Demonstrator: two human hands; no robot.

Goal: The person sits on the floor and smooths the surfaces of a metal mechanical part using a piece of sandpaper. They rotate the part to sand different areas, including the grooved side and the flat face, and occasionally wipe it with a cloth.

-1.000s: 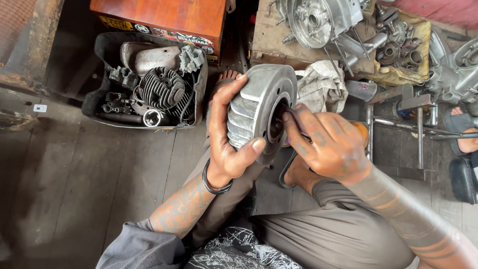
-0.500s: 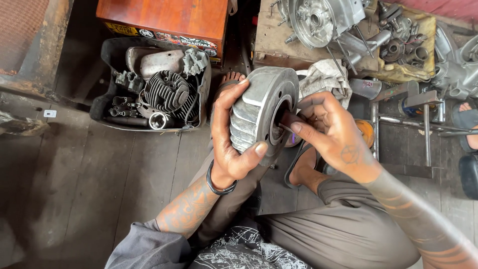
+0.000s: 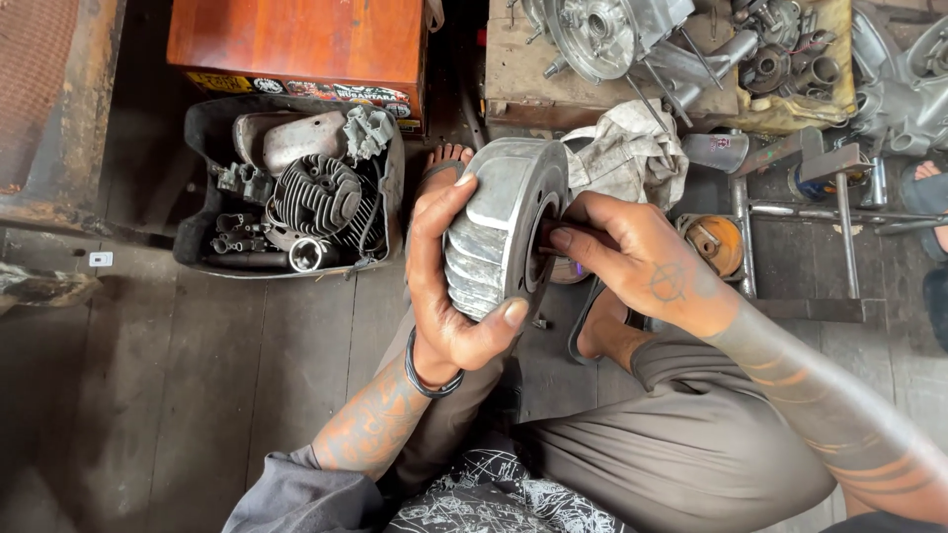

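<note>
Dark floorboards below; I count one finned metal drum, clamped in my left hand over my lap, right hand fingers pinched at its hub, one tub of parts beside

Silver-grey finned flywheel, orange-brown wooden box

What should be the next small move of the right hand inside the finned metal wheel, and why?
Probably a small further push or twist of the right hand fingers in the hub. The left hand grips the finned metal wheel on edge, open face toward the right hand, whose fingertips are at the dark central opening. What they touch inside is hidden, so this is only a guess.
</note>
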